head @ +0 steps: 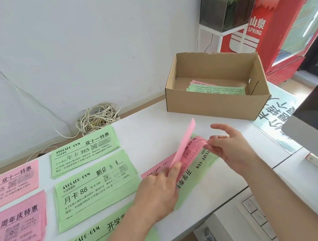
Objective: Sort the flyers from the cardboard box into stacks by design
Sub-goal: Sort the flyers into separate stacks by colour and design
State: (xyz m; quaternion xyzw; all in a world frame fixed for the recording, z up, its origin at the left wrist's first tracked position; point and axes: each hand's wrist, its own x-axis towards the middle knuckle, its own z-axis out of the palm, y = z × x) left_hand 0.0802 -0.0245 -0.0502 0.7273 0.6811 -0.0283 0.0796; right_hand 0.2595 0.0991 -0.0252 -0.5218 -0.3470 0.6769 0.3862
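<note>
The left hand (158,190) pinches a pink flyer (186,143), raised on its edge above a mixed pile (193,178) whose corner the right hand (227,148) pinches. Green stacks (94,188) and pink stacks (16,224) lie at left; the cardboard box (212,105) contains some flyers (220,90).

bare left grip (158,190), bare right grip (229,147), bare forearms (277,192)

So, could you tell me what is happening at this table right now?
A person is mid-sort. The left hand lifts a pink flyer off a mixed pile on the table, while the right hand pinches the pile's edge. Green stacks and pink stacks lie sorted to the left. The box holds a few more flyers.
</note>
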